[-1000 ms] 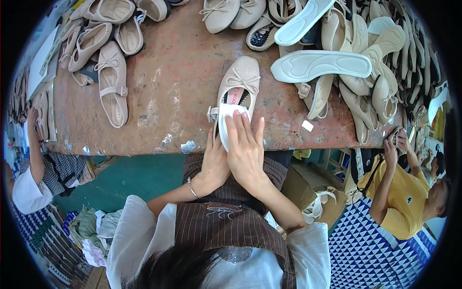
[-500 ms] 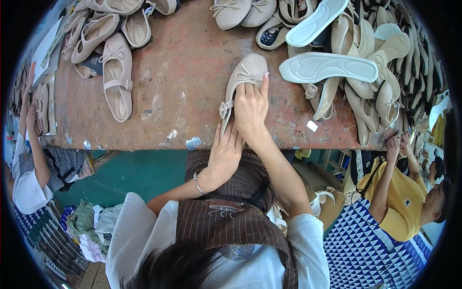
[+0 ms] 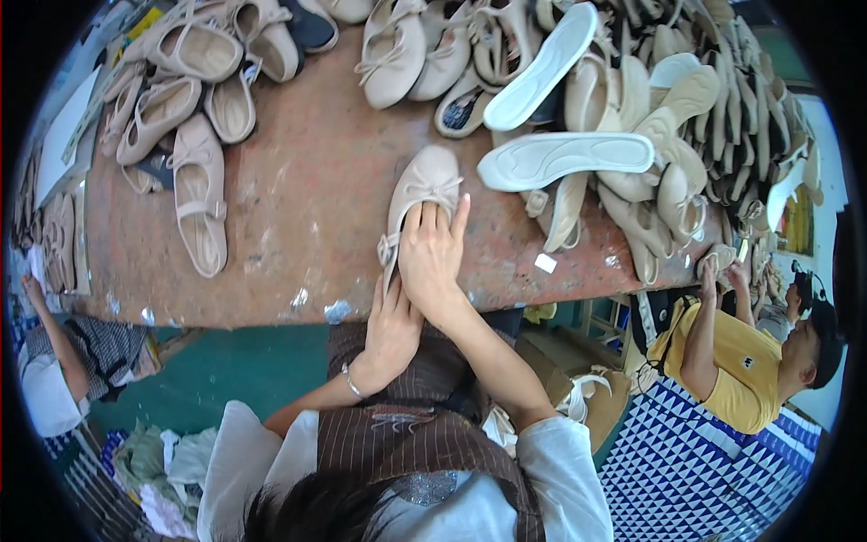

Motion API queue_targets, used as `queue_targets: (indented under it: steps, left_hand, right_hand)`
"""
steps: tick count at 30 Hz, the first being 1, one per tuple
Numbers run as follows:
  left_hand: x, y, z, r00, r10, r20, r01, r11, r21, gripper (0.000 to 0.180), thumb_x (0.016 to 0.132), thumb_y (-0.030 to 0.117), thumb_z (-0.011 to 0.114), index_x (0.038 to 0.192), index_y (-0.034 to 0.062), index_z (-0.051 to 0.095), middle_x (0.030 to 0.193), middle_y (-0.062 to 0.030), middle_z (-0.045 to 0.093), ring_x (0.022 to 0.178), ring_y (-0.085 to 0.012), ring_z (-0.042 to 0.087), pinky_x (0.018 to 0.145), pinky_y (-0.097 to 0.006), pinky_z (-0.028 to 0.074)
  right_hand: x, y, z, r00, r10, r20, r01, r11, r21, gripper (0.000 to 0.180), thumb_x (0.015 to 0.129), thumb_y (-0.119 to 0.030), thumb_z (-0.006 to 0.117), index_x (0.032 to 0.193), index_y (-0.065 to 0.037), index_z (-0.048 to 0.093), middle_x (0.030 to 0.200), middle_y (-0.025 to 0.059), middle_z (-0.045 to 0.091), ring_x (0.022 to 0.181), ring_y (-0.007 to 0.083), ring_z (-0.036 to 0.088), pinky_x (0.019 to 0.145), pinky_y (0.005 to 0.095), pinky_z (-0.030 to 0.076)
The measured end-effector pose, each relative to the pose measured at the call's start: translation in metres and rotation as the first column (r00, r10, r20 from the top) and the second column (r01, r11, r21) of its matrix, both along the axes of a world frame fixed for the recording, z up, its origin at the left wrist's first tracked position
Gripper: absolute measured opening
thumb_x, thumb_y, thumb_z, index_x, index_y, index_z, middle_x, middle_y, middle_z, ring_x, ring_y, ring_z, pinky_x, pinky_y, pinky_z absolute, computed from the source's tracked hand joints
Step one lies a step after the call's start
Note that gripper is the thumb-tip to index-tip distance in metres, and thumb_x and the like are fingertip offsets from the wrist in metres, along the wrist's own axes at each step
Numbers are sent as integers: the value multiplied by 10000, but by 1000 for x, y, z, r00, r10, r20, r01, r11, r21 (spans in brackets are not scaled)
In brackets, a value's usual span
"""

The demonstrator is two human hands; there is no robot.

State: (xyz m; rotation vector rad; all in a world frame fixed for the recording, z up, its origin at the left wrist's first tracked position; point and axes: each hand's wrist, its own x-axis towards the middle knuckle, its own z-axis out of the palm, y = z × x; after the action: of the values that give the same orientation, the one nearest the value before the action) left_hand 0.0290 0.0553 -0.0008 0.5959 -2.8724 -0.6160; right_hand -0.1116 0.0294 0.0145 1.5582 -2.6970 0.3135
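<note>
Shoe (image 3: 428,174) lies ahead of right hand (image 3: 429,259), which is tucked partly inside, seemingly pressing; left hand (image 3: 391,337) at its rear; cannot tell if either grips. Next move likely calls for rear support.

Most fingertips of the right hand (image 3: 431,262) hidden inside the beige shoe (image 3: 426,173), its heel partly covered.

White sleeves (image 3: 562,465); pinstriped brown apron (image 3: 361,444); bracelet (image 3: 350,381)
</note>
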Motion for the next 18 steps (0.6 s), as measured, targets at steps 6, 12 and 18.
queue_targets:
  steps: [6,12,18]
  left_hand:
    - [-14,-2,17,998,49,-36,-47,998,52,523,840,137,645,1285,-117,541,1365,-275,512,1333,-406,446,1131,-532,325]
    - [-18,-78,49,868,381,-318,-169,829,533,145,685,30,685,818,-11,644,983,-142,644,918,-294,629,756,-375,484]
    - [24,-235,165,698,431,-572,-426,892,152,107,825,-8,622,766,-8,533,873,-80,586,754,-147,545,660,-279,441]
  right_hand:
    - [-28,-9,5,987,158,40,-163,975,152,189,820,-87,574,891,31,704,822,167,685,919,313,691,1193,638,66]
    - [-93,6,122,922,318,223,-169,845,-508,404,761,102,563,1107,-39,717,1116,206,694,1054,341,670,1014,465,482]
    - [-213,-15,131,930,75,-361,-173,953,-247,346,756,40,650,1067,-99,712,1433,202,517,1442,389,339,1188,554,229]
